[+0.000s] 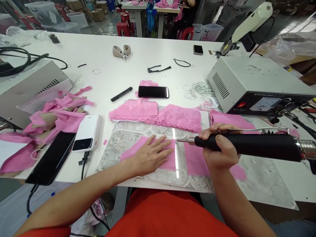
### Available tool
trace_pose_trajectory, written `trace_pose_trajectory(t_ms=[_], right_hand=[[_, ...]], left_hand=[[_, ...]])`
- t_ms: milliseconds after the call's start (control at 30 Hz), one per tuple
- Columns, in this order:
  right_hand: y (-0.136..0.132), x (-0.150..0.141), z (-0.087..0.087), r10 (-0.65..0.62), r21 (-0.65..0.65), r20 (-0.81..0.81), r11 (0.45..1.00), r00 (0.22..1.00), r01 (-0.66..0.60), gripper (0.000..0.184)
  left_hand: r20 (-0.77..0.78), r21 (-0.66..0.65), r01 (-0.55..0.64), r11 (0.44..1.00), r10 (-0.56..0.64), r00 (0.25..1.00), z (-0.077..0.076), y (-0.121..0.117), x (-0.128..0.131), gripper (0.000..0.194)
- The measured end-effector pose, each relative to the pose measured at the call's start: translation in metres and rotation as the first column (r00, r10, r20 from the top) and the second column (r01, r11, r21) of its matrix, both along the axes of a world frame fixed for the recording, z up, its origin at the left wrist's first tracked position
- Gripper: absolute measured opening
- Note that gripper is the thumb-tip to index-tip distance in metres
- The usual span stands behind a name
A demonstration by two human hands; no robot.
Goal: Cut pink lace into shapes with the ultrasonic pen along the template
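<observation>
My left hand [150,154] lies flat with fingers stretched out on a pink fabric piece [170,158] that rests on a clear plastic sheet [111,144]. My right hand [219,148] is wrapped round a black handheld cutting tool [249,145], whose metal tip points left toward the fabric's right edge, close to my left fingertips. A second pink piece [195,159] lies under my right hand. Pink lace strips [158,113] lie just beyond the sheet.
A grey control box [249,82] stands at the right, another [27,89] at the left. Pink scraps [54,118], a white power bank [87,133], two dark phones [51,158] [153,92], a marker [121,93] and elastic loops [197,89] are nearby. A person sits at a far table.
</observation>
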State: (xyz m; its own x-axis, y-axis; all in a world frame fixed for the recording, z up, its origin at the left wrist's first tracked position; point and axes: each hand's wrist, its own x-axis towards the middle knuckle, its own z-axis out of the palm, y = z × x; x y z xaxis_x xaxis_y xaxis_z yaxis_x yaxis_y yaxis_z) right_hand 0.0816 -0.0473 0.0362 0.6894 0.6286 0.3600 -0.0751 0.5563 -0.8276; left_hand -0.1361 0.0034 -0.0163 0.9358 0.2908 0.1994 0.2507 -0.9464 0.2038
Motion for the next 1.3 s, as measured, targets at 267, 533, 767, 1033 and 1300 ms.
trace_pose_trajectory(t_ms=[267,533,767,1033,1300], right_hand=[[0.0,0.0012,-0.0009,0.047,0.023,0.012,0.999,0.999,-0.047,0.018],[0.0014,0.0014,-0.0033,0.034,0.026,0.037,0.999,0.999,-0.035,0.017],[0.0031,-0.0003,-0.0044,0.036,0.019,0.061,0.999,0.997,-0.037,0.017],[0.0016,-0.0016,-0.0057,0.04,0.012,0.124,0.999,0.992,-0.041,0.015],[0.0009,-0.0022,-0.0059,0.057,0.004,0.164,0.998,0.985,-0.059,0.014]], left_hand=[[-0.042,-0.01,0.006,1.0,-0.006,0.999,0.001,0.0019,0.0021,0.041],[-0.048,0.006,0.014,1.0,-0.013,0.999,0.0006,0.0029,0.0026,0.042],[-0.031,0.0,0.018,1.0,-0.018,0.999,0.0003,0.0038,0.0025,0.042],[-0.03,-0.005,0.014,1.0,-0.015,0.999,0.0002,0.0044,0.0028,0.044],[-0.048,0.019,0.019,1.0,-0.018,0.999,0.0017,0.0045,0.0031,0.042]])
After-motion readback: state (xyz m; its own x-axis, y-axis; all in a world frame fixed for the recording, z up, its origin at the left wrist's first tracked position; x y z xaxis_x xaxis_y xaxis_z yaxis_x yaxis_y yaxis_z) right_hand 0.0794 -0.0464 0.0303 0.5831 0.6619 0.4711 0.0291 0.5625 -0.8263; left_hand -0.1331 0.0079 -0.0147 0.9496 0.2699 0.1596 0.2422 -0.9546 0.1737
